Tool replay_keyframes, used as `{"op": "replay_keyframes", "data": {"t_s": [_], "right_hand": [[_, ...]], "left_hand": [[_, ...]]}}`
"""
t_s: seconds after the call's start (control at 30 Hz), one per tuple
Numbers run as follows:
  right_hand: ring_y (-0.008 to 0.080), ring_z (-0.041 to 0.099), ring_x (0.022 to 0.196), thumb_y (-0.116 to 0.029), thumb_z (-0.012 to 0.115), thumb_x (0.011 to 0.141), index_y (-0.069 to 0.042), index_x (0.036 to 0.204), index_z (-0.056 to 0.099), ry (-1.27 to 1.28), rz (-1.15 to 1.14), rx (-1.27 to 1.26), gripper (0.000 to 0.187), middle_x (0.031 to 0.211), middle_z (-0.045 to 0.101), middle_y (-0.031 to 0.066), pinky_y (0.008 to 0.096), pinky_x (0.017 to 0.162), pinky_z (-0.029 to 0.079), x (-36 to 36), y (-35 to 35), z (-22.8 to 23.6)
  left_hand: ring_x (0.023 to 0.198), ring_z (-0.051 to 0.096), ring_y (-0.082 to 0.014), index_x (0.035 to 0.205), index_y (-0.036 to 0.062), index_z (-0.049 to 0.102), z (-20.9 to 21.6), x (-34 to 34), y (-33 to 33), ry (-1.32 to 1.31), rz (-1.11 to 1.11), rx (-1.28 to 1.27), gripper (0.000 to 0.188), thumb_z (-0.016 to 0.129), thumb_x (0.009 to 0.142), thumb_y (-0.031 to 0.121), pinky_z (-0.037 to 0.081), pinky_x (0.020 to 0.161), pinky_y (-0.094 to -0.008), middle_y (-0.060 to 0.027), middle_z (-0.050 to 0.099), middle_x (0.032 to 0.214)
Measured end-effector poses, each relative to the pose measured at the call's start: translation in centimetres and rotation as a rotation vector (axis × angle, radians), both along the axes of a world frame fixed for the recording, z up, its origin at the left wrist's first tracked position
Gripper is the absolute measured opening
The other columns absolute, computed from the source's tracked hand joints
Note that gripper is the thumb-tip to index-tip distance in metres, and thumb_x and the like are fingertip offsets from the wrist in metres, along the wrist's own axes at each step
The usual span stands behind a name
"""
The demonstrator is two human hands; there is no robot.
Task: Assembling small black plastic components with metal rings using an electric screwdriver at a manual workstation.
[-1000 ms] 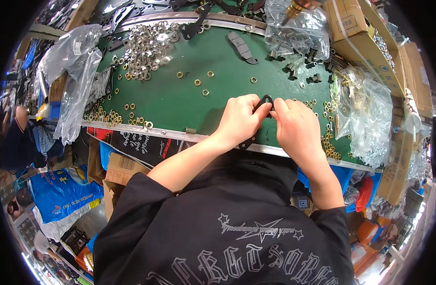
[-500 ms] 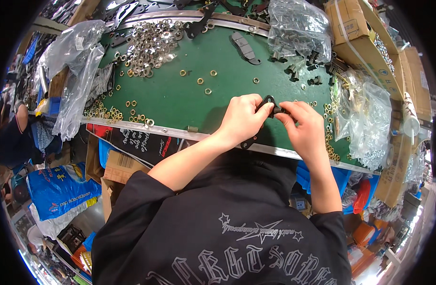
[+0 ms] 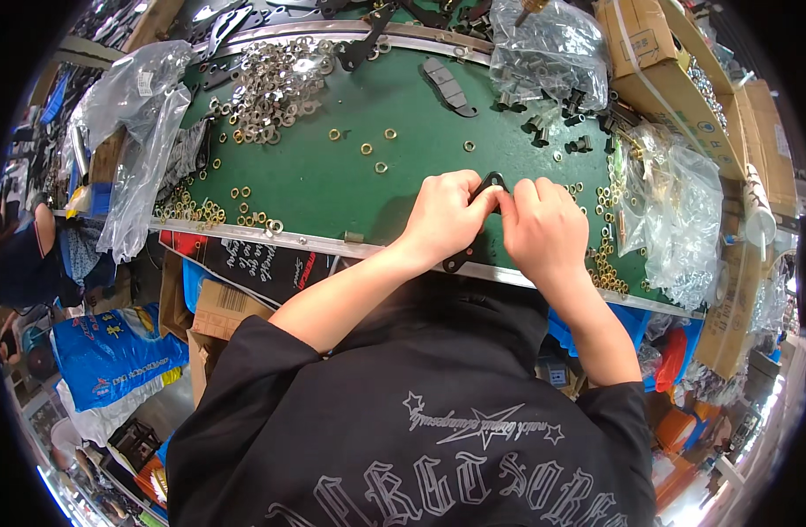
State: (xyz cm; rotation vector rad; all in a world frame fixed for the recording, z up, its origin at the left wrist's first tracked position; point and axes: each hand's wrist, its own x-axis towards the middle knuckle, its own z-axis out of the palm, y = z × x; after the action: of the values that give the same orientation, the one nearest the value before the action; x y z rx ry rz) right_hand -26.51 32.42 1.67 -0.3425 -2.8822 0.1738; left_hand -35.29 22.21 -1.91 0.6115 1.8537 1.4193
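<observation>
Gripping the black bracket (image 3: 487, 183) in the left hand (image 3: 444, 216), slanting lengthwise from between both hands to the table's (image 3: 324, 195) near edge. Crowding its far tip with the curled right hand (image 3: 548, 230); can't tell grasping what.

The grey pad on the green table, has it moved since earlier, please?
No, neither way: the grey pad keeps its place near the metal rail.

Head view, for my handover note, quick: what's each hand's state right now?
Left hand: closed, holding the black bracket.
Right hand: closed, fingers curled in at the bracket; whether it grips anything cannot be told.
</observation>
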Motion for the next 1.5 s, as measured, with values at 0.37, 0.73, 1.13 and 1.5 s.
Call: {"op": "replay_keyframes", "data": {"t_s": [0.37, 0.73, 1.13, 1.5], "right_hand": [[0.0309, 0.053, 0.062, -0.023, 0.06, 0.072, -0.002, 0.074, 0.054, -0.127, -0.013, -0.26, 0.022, 0.068, 0.055, 0.0117, 0.038, 0.053, 0.042, -0.3, 1.9, 1.1], [0.0292, 0.052, 0.084, -0.02, 0.061, 0.074, 0.0, 0.101, 0.052, -0.012, -0.014, -0.146, 0.034, 0.09, 0.053, 0.0159, 0.0358, 0.073, 0.042, -2.6, 2.9, 3.8], [0.0204, 0.055, 0.076, -0.011, 0.066, 0.062, 0.003, 0.095, 0.048, 1.029, -0.158, -0.439, 0.04, 0.084, 0.056, 0.0096, 0.0324, 0.069, 0.043, -21.3, 10.0, 11.5], [0.0216, 0.056, 0.082, -0.01, 0.061, 0.062, 0.004, 0.116, 0.037, 0.637, 0.195, -1.225, 0.061, 0.111, 0.042, 0.018, 0.0289, 0.071, 0.045, -6.2, 3.7, 6.0]], "left_hand": [[0.037, 0.052, -0.0163, 0.056, -0.0016, 0.046, -0.1, 0.2, 0.0, 0.041, 0.045, 0.001, 0.033, 0.057, 0.08, 0.018, 0.038, 0.036, -0.029, -0.0102, 0.049, 0.044], [0.036, 0.048, -0.0091, 0.06, 0.0004, 0.047, 0.4, -0.2, -0.5, -0.027, 0.029, -0.006, 0.03, 0.056, 0.081, 0.019, 0.038, 0.033, -0.0237, -0.0059, 0.051, 0.046], [0.036, 0.05, -0.0114, 0.063, -0.0018, 0.051, -0.8, 0.0, -0.1, 0.147, 0.029, 0.077, 0.029, 0.055, 0.082, 0.02, 0.039, 0.034, -0.0242, -0.0072, 0.053, 0.048], [0.044, 0.055, -0.0147, 0.063, -0.0027, 0.051, -0.4, -0.5, -0.2, 0.053, -0.018, -0.013, 0.029, 0.056, 0.08, 0.02, 0.042, 0.043, -0.0285, -0.0095, 0.052, 0.049]]}}
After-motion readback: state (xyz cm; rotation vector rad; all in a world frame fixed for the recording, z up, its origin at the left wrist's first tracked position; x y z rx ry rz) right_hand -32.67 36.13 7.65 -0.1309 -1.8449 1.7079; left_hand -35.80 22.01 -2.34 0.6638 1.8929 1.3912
